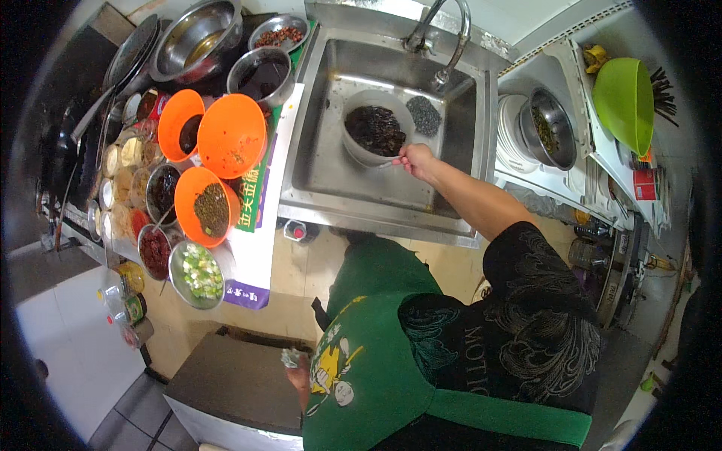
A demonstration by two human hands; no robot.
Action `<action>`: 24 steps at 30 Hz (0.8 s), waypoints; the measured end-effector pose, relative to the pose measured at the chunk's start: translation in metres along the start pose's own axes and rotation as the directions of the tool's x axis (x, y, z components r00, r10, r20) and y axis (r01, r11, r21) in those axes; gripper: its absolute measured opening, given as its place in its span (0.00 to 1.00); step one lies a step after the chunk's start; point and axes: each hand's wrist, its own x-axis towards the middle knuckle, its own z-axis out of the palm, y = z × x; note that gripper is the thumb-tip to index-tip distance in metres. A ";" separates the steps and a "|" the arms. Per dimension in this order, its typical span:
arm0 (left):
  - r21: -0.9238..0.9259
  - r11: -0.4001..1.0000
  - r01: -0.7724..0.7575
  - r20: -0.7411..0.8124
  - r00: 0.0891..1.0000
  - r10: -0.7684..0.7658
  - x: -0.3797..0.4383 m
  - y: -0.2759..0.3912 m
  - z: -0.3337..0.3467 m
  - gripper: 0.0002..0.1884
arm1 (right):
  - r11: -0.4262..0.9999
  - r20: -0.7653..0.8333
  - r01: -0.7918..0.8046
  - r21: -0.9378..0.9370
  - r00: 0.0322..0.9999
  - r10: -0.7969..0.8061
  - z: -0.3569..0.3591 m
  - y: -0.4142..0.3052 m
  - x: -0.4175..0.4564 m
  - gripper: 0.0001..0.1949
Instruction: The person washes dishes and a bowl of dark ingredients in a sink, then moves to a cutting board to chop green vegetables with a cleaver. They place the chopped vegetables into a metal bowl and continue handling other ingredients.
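Note:
My right hand (416, 162) reaches over the stainless steel sink (333, 186) and grips the near right rim of a whitish bowl (361, 153). Dark, wet food pieces (375, 129) lie in this bowl, which rests on the sink's floor. Just right of it, also in the sink, is a dark mesh-like scouring pad (423, 115). Low in the picture, beside the green apron (372, 293), my left hand (297, 375) is partly hidden by the apron. It holds a small crumpled, pale wad (293, 357), whose material I cannot tell.
A curved faucet (465, 34) rises behind the sink. On the left counter stand orange bowls (231, 135), a steel bowl of chopped scallions (197, 276) and several seasoning containers. A rack on the right holds plates (510, 135), a steel bowl (547, 129) and a green basin (623, 104).

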 end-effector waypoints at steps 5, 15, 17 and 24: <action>-0.605 0.752 0.261 0.109 0.963 -0.246 0.010 -0.022 -0.037 0.24 | 0.979 -0.042 0.007 -0.202 0.999 -0.015 0.010 0.053 0.040 0.08; -0.518 0.822 0.239 0.066 0.969 -0.240 -0.013 -0.034 -0.023 0.23 | -0.493 0.522 0.364 -0.790 0.822 -0.229 0.094 -0.001 0.016 0.39; -0.338 0.900 0.274 0.071 0.961 -0.266 -0.020 -0.027 -0.027 0.24 | -0.584 0.470 0.301 -0.754 0.868 -0.160 0.107 0.005 0.034 0.41; -0.418 0.819 0.392 0.053 0.911 -0.409 -0.048 0.033 -0.029 0.24 | -0.576 0.317 0.340 -0.744 0.937 0.143 0.119 0.044 0.158 0.32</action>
